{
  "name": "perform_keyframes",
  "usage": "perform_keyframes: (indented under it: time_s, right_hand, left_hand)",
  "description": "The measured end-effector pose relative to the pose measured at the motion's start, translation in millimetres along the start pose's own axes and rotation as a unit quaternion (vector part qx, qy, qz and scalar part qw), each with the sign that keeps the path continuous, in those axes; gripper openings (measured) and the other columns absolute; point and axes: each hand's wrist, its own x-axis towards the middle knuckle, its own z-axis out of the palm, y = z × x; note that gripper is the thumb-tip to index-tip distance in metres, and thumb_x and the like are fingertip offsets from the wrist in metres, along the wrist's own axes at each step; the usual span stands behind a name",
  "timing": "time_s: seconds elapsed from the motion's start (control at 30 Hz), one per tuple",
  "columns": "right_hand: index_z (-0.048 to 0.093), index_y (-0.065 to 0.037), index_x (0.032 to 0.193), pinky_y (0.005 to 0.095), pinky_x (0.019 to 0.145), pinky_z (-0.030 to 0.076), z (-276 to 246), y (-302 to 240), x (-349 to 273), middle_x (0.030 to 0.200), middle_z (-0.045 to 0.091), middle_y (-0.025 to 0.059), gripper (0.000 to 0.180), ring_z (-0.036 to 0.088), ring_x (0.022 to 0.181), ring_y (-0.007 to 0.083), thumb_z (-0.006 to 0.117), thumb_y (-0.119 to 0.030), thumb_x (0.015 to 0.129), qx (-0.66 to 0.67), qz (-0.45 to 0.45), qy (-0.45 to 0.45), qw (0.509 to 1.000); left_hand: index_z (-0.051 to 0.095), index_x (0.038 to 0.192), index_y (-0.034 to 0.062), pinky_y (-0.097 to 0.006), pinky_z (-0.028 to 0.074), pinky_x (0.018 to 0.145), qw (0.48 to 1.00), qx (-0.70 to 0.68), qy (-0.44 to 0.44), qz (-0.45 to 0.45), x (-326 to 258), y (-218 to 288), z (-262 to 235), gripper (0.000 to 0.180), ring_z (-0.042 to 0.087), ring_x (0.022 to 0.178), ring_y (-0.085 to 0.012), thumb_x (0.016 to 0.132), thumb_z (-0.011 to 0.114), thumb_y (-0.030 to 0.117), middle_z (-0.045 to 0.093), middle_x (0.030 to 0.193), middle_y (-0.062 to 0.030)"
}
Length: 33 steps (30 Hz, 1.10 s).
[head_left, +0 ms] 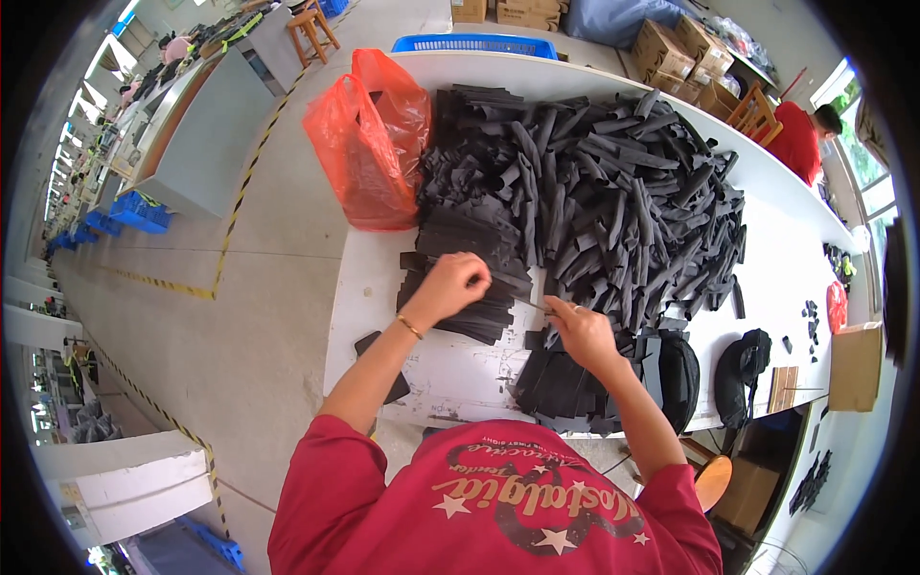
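My left hand [454, 289], a bracelet at its wrist, is above a neat stack of flat black fabric-like strips [468, 236]. Its fingers curl closed, and what they grip, if anything, is hidden. To the right, my right hand [585, 335] pinches the end of a thin dark strip [533, 305] that points toward the left hand. Beyond both hands a large heap of curled black pieces [623, 182] covers the table. Flat black pieces [565, 388] lie in overlapping piles below my right hand.
A red plastic bag [369, 144] stands at the table's far left corner. Black pouches [740, 376] and a dark phone-like slab [383, 369] rest near the front edge of the white table [450, 379]. A blue basket [474, 45] is behind it. Another person [797, 139] is far right.
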Motion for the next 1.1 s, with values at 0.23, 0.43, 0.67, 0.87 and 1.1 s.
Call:
perform_keyframes:
  time_s: [0.23, 0.43, 0.67, 0.87, 1.1]
  right_hand:
    - [0.061, 0.0, 0.115, 0.0254, 0.056, 0.043, 50, -12, -20, 0.065, 0.057, 0.004, 0.026, 0.051, 0.06, 0.0076, 0.058, -0.012, 0.092, 0.408, 0.159, -0.039, 0.898]
    - [0.06, 0.002, 0.111, 0.0314, 0.053, 0.044, 73, -67, -19, 0.066, 0.06, 0.0109, 0.022, 0.054, 0.055, 0.0156, 0.057, -0.01, 0.092, 0.357, 0.183, 0.039, 0.915]
    - [0.057, 0.003, 0.104, 0.0356, 0.052, 0.045, 74, -87, -24, 0.066, 0.059, 0.0148, 0.016, 0.056, 0.054, 0.021, 0.052, -0.009, 0.094, 0.339, 0.218, 0.092, 0.911]
    - [0.054, 0.002, 0.099, 0.0403, 0.052, 0.045, 80, -83, -35, 0.066, 0.059, 0.0177, 0.014, 0.06, 0.056, 0.0311, 0.05, -0.012, 0.096, 0.286, 0.199, 0.122, 0.929]
    - [0.054, 0.001, 0.092, 0.0413, 0.05, 0.045, 75, -84, -49, 0.061, 0.057, 0.0178, 0.016, 0.059, 0.052, 0.0302, 0.049, -0.013, 0.097, 0.313, 0.224, 0.068, 0.921]
  left_hand:
    - [0.054, 0.12, 0.0063, -0.045, 0.035, 0.104, 0.891, -0.061, 0.447, -0.049, -5, 72, 18, 0.047, 0.049, 0.118, -0.0308, 0.08, 0.074, 0.018, 0.052, 0.124, -0.013]
    - [0.059, 0.106, 0.0042, -0.041, 0.054, 0.083, 0.518, -0.741, 0.333, -0.269, -52, 29, 103, 0.023, 0.064, 0.088, -0.0258, 0.09, 0.066, 0.02, 0.064, 0.094, -0.009]
    - [0.059, 0.102, 0.0049, -0.041, 0.055, 0.081, 0.566, -0.694, 0.332, -0.295, -34, 55, 89, 0.02, 0.065, 0.081, -0.0236, 0.089, 0.067, 0.017, 0.065, 0.094, -0.009]
    - [0.058, 0.102, 0.0033, -0.041, 0.055, 0.079, 0.58, -0.685, 0.331, -0.29, -30, 64, 94, 0.02, 0.065, 0.082, -0.0243, 0.089, 0.066, 0.016, 0.065, 0.096, -0.0111]
    - [0.061, 0.096, 0.0015, -0.036, 0.057, 0.062, 0.607, -0.652, 0.339, -0.301, -20, 66, 88, 0.016, 0.066, 0.068, -0.0227, 0.088, 0.067, 0.014, 0.067, 0.087, -0.0116]
